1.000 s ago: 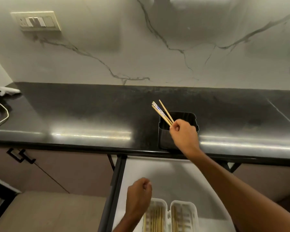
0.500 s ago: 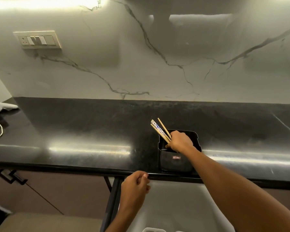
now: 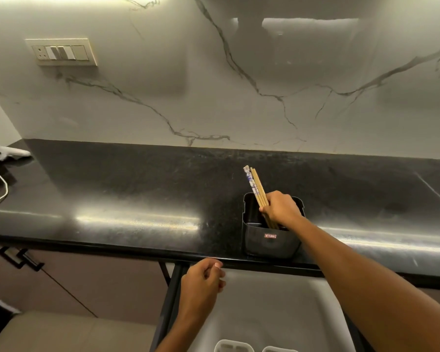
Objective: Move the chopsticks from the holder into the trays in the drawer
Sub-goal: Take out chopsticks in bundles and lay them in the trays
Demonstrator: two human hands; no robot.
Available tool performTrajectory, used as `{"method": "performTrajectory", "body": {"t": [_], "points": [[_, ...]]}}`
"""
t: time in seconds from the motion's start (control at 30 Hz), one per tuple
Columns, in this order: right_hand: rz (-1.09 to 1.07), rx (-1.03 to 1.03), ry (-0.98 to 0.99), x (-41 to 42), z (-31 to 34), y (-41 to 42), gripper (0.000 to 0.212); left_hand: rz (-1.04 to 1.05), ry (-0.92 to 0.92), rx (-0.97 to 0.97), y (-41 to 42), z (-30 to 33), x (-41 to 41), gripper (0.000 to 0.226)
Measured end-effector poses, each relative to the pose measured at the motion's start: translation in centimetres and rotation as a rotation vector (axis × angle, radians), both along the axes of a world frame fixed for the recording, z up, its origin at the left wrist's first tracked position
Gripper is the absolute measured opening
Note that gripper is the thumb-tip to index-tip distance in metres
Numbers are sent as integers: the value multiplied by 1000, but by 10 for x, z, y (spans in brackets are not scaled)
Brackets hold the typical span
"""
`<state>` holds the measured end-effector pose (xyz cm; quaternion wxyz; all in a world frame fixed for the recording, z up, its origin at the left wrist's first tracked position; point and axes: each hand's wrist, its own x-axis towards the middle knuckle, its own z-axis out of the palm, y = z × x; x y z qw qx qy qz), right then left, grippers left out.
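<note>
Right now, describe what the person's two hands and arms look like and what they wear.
Both arms are bare: no sleeves, gloves, watch or bands show. The right hand leads into a long bare forearm; the left hand shows a bare wrist and a light fingernail. No rings or markings are visible.

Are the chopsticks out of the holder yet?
Not yet. The right hand grips the chopsticks, but their lower ends sit inside the black holder on the counter.
</note>
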<state>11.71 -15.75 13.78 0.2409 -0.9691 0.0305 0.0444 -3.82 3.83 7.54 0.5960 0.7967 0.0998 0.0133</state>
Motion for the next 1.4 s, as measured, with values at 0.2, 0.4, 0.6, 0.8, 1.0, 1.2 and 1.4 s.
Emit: {"method": "performTrajectory", "body": {"t": [0.2,0.4,0.6,0.8,1.0,1.2,1.4], "points": [[-23,229,-194,-3,60,-4,23,19,-74,-37,2,14,6,22],[62,589,-151,-28,132,2,15,-62,-179,-195,-9,61,14,20],[110,700,194,-83,127,28,10,-268,-77,-357,-25,97,-3,21],[40,793,362,-120,81,41,13,-360,208,-589,-25,80,-28,27],[32,724,396,-132,67,39,17,-375,269,-605,-20,60,-50,28],[408,-231,-478,-112,97,30,62,-344,230,-451,-13,56,-54,29],[817,-812,-455,-105,111,41,30,-327,184,-358,-8,57,-55,24]]}}
